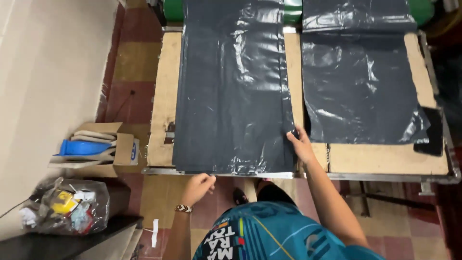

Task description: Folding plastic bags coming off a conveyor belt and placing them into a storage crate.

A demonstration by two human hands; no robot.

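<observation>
A long stack of black plastic sheets [233, 86] lies on the left half of a cardboard-topped work table [163, 96]. My right hand [301, 144] rests on the stack's near right corner, fingers spread on the plastic. At the table's near edge, just below the stack's front edge, my left hand [198, 187] has its fingers curled at the plastic's edge; whether it grips the plastic is unclear. A second black plastic stack [361, 86] lies on the right half of the table.
A dark flat object [430, 132] sits at the table's right edge. On the floor to the left stands an open cardboard box [96, 149] with a blue item, and a clear bag of scraps [67, 207] rests on a dark bench. A wall runs along the left.
</observation>
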